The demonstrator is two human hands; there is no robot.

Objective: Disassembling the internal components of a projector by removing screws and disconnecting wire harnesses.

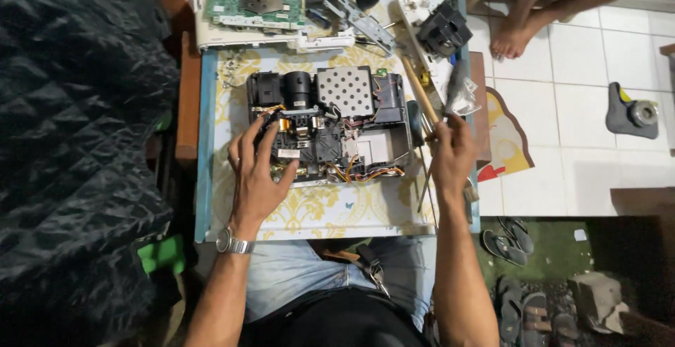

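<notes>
Opened projector (327,125) (boxy, black plastic, perforated metal plate): left hand (256,171) touching.

The person has two bare arms with no sleeves on them. The left hand (256,171) has a shiny silver watch (233,243) on its wrist. The right hand (452,156) wears nothing. The legs are in light blue jeans (299,277), under a black shirt (337,326).
</notes>
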